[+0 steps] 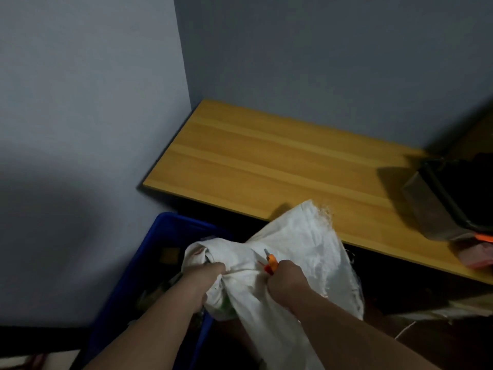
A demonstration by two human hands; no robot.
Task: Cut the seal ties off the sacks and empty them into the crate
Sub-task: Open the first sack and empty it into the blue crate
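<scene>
A white woven sack (293,241) hangs crumpled between my hands, over the right rim of a blue crate (165,231) on the floor. My left hand (205,279) grips a bunched fold of the sack near its left end. My right hand (286,281) grips the sack's cloth together with an orange-handled cutter (271,263), whose grey tip sticks up past my fingers. Something green shows under the sack between my wrists. Little of the crate's inside shows; it is dark.
A wooden tabletop (280,166) runs along the grey wall behind the sack. On its right end stands a dark box (448,198), with a pink object (477,255) beside it. Under the table it is dark. The wall (80,129) stands close on the left.
</scene>
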